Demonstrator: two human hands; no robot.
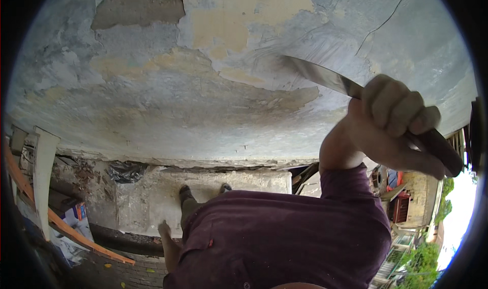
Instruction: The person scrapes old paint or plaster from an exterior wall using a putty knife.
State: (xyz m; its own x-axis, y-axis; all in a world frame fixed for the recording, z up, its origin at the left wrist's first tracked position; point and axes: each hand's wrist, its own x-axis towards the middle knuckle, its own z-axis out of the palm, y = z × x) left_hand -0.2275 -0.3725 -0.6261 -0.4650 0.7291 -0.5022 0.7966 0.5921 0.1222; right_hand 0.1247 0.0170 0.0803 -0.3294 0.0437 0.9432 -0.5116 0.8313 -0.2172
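Note:
My right hand (pixel 394 108) is raised at the right, its fingers wrapped round the dark handle (pixel 441 149) of a long-bladed knife. The knife's blade (pixel 325 78) points left, and its blurred tip meets or comes very near the peeling wall (pixel 203 106); contact cannot be made out for certain. Around the tip the wall is grey with scrape marks, beside flaking yellowish paint (pixel 223 27). Down at the lower left hangs my left hand (pixel 165 230), away from the wall; it is small, and its fingers cannot be made out.
A concrete slab (pixel 147 200) lies at the wall's foot, under my shoes. Black plastic (pixel 127 172), rubble, a white post (pixel 44 172) and a slanting orange-brown board (pixel 76 233) are at the left. A thin crack (pixel 389 19) runs through the upper right wall.

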